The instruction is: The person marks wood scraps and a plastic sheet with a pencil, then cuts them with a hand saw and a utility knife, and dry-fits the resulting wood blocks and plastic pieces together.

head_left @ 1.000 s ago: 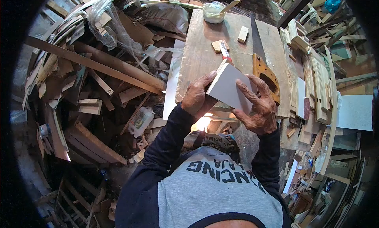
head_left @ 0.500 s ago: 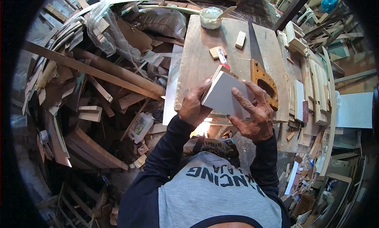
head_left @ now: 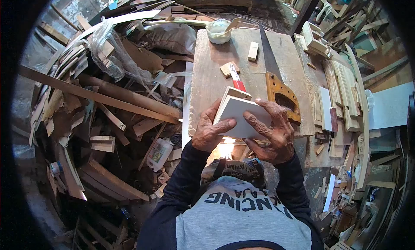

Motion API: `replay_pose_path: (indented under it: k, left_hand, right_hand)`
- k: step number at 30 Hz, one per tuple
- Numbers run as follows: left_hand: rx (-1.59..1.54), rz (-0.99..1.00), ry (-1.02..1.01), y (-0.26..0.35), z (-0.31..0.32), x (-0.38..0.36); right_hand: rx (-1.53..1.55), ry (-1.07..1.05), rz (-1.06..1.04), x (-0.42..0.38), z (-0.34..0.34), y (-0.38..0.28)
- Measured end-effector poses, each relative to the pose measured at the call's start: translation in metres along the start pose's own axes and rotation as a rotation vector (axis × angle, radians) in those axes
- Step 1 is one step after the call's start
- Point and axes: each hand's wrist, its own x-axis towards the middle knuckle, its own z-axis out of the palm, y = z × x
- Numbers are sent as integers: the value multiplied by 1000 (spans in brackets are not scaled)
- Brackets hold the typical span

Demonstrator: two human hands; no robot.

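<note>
Between my two hands is a small wooden piece with a flat light-grey face (head_left: 246,116) and bare wood along its edges, held above the front of the workboard (head_left: 205,83). My left hand (head_left: 209,126) grips its left side, thumb across the grey face. On the right side, my right hand (head_left: 276,131) holds it with fingers over the face. Just beyond it lies a tool with a red handle (head_left: 239,85) and a whitish blade or tip, near a small wood block (head_left: 225,70). A handsaw (head_left: 271,88) with a wooden handle rests to the right.
Toward the back of the board stand a bowl of pale paste (head_left: 218,32) with a stick in it and another small block (head_left: 253,51). Scrap wood and plastic sheeting (head_left: 106,55) crowd the left. Wooden strips (head_left: 346,90) lie stacked at the right.
My left thumb has come over the grey face, and the piece is tilted differently, showing more of its top wooden edge. The camera view has shifted slightly.
</note>
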Motion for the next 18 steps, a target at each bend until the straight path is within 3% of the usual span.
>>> replay_pose_path:
  k: [18]
  left_hand:
    - [10,-29,-31,0,3,1]
  right_hand:
    - [37,15,8,-4,-4,0]
